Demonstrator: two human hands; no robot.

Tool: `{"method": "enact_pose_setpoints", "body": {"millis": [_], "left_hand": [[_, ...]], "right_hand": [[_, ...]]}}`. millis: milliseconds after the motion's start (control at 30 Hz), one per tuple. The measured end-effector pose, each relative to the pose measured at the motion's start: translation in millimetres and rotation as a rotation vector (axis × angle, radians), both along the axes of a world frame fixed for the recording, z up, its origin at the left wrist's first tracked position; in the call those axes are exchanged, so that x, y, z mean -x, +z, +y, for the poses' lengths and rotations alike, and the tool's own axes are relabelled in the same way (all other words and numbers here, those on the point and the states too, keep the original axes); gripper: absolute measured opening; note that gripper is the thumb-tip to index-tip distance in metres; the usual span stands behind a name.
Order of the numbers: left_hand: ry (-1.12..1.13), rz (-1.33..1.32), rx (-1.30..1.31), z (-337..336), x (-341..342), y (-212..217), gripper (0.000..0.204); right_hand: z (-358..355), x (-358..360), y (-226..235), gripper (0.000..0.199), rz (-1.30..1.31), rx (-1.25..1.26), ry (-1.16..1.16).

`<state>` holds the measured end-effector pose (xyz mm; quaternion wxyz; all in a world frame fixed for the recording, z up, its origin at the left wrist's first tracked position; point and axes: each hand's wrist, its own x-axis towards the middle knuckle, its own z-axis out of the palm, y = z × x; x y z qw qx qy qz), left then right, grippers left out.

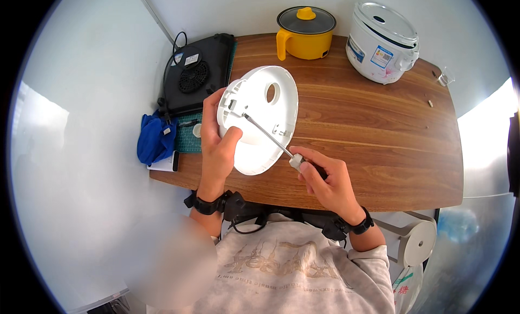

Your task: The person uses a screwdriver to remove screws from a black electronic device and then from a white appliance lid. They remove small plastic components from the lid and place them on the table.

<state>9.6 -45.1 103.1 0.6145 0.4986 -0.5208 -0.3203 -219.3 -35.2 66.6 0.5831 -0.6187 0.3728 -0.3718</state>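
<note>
My left hand is closed on the left edge of a white round plastic cover, its thumb pressed on the inner face. The cover is tilted up over the table, its hollow inside toward me, with a round hole near the top and small moulded posts. In my right hand is a screwdriver with a long metal shaft and a pale and dark handle. Its tip meets the cover's inside by a post near the left rim. Whether a screw sits there is too small to tell.
A wooden table lies below. At the back stand a yellow pot with a lid and a white rice cooker. On the left are a black induction cooker, a blue cloth and a green mat. A small clear container sits far right.
</note>
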Motion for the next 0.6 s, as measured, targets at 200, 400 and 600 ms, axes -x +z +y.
{"method": "enact_pose_setpoints", "body": {"millis": [200,400,600], "left_hand": [[0.003,-0.011,0.003,0.8,1.5,0.0,0.068],[0.007,-0.016,-0.010,1.5,1.7,0.9,0.069],[-0.002,-0.091,0.046,-0.1,0.3,-3.9,0.066]], "right_hand": [[0.3,-2.4,0.9,0.033,-0.006,-0.026,0.011],[1.8,-0.7,1.1,0.033,-0.008,-0.029,0.003],[1.9,0.9,6.6,0.032,0.027,-0.022,0.033]]}}
